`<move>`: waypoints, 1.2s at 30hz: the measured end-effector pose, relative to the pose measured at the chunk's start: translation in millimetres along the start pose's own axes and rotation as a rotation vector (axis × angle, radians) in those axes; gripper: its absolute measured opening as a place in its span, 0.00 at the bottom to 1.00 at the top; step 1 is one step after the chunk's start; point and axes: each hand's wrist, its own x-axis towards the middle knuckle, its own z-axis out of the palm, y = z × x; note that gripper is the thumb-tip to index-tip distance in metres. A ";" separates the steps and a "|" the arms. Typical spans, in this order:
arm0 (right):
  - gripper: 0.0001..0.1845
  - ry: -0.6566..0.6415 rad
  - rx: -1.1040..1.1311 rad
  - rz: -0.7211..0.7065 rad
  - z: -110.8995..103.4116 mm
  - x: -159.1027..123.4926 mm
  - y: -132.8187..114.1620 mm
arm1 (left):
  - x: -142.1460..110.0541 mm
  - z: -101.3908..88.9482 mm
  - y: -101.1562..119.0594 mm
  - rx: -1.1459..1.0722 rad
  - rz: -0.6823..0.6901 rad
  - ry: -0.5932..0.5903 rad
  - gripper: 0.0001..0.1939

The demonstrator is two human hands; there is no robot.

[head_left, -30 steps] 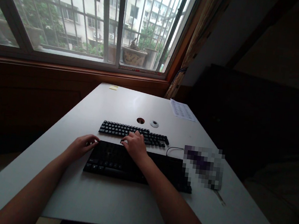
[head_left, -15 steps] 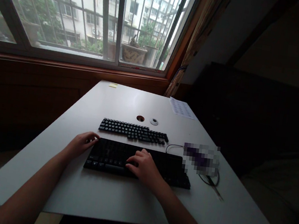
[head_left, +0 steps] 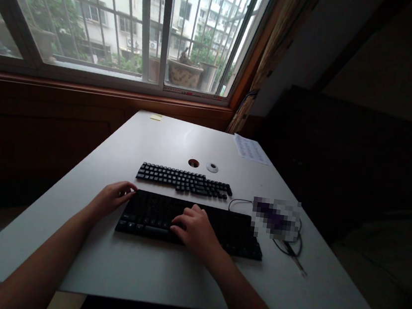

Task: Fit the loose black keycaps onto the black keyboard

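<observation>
A black keyboard [head_left: 154, 208] lies near the middle of the white table, its upper part dark and apparently bare of keycaps, with keycaps visible along the lower rows. My left hand [head_left: 113, 195] is at its upper left corner, thumb and fingertips closed on that edge. Over the lower middle of the board, my right hand [head_left: 197, 228] has thumb and forefinger bent around a keycap in the lower rows; the fingers partly hide it. Just beyond the keyboard, many loose black keycaps [head_left: 173, 176] are laid out in rows, close together.
Right of the keyboard lie a pixelated purple thing [head_left: 275, 218], a cable [head_left: 240, 200] and a thin tool with a pale tip [head_left: 299, 266]. Farther back are a cable hole [head_left: 193, 163], its round cover [head_left: 212, 168], a printed sheet [head_left: 251, 150] and a yellow note [head_left: 156, 117].
My right hand has shifted slightly to the left over the lower keys. My left hand stays at the keyboard's corner.
</observation>
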 end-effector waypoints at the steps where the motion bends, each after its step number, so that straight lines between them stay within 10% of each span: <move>1: 0.05 0.001 -0.012 -0.004 -0.1 -0.3 -0.6 | 0.0 -0.3 0.6 -0.001 -0.001 0.001 0.15; 17: 0.04 -0.043 -0.077 0.030 -2.4 -1.9 -9.2 | -0.7 0.8 0.4 -0.004 -0.002 0.006 0.15; 27: 0.15 0.333 0.042 -0.051 20.9 -45.0 -13.6 | 0.4 0.7 -1.5 0.006 -0.003 -0.002 0.15; 36: 0.30 0.183 -0.113 -0.193 42.1 -61.8 -12.0 | -0.6 -1.0 0.3 0.020 0.012 0.018 0.16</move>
